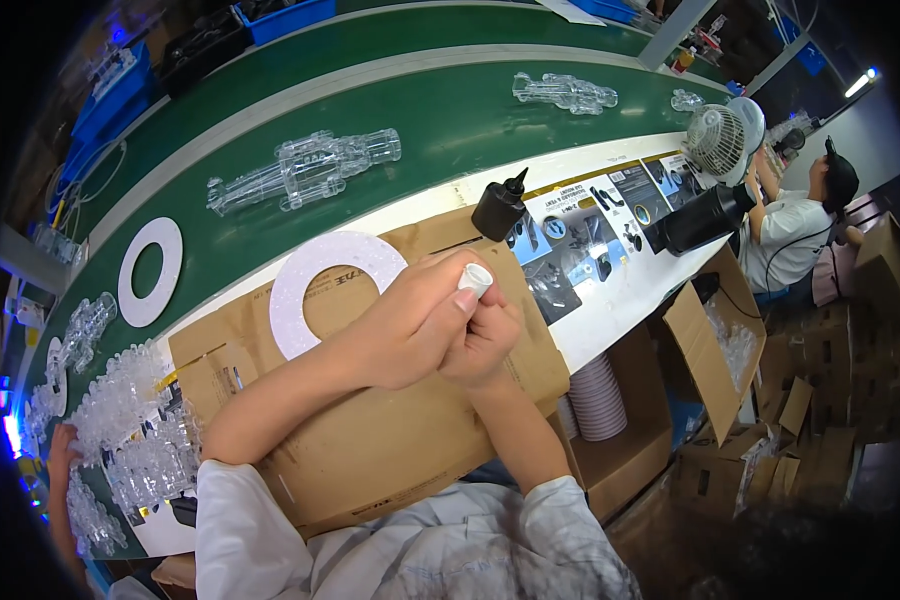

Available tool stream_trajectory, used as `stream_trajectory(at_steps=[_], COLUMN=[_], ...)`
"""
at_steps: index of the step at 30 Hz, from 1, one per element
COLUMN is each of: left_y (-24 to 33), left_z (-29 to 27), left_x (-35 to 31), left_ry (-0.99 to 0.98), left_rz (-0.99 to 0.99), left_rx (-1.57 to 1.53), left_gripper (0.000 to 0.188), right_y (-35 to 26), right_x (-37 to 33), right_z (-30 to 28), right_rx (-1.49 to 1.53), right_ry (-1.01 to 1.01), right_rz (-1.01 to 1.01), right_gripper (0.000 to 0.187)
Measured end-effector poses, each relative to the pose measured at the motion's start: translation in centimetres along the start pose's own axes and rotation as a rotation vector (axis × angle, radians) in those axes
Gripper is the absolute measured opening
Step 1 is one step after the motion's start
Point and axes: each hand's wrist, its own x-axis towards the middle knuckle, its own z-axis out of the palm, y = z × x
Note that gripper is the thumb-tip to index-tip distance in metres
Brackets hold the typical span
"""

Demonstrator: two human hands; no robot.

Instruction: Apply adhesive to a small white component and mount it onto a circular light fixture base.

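Note:
Both my hands are together over the cardboard sheet, fingers curled. Between them pokes the end of a small white, round, tube-like piece (475,281); its lower part is hidden by the fingers. My left hand (395,325) is closed on it, with the thumb along its side. My right hand (487,338) is closed just below and to the right, pressed against the left one; what its fingers grip is hidden. A flat white ring (292,300) lies on the cardboard (390,440), partly behind my left hand.
A green belt (440,140) carries clear plastic assemblies (310,168) and another white ring (151,272). Clear parts (140,410) are heaped at left, near another person's hand (63,445). To the right are black bottles (500,207), a fan (718,140), cartons (715,350) and a seated person.

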Motion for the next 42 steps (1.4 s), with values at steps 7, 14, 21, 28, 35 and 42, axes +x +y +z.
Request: stream_trajectory(at_steps=[7,14,21,28,35,42], left_y=[-0.4,-0.4,-0.5,-0.5,-0.8,-0.5], left_z=[-0.1,0.1,0.2,0.2,0.3,0.3], left_x=[0.0,-0.2,-0.1,-0.2,-0.1,-0.1], left_ry=[0.018,0.047,0.083,0.078,0.117,0.092], left_rz=[0.042,0.062,0.09,0.051,0.096,0.057], left_rx=[0.016,0.026,0.05,0.054,0.05,0.025], left_gripper=[0.025,0.025,0.024,0.024,0.022,0.02], right_y=[-0.3,-0.6,-0.4,-0.1,0.7,0.9], right_x=[0.4,0.7,0.5,0.3,-1.3,-0.4], right_z=[0.1,0.4,0.4,0.7,1.0,-0.2], right_rx=[-0.02,-0.07,-0.139,-0.145,-0.008,-0.337], right_ry=[-0.011,0.036,0.035,0.085,0.051,-0.156], right_rz=[-0.026,-0.071,-0.14,-0.174,0.022,-0.159], right_gripper=[0.018,0.022,0.019,0.019,0.021,0.022])
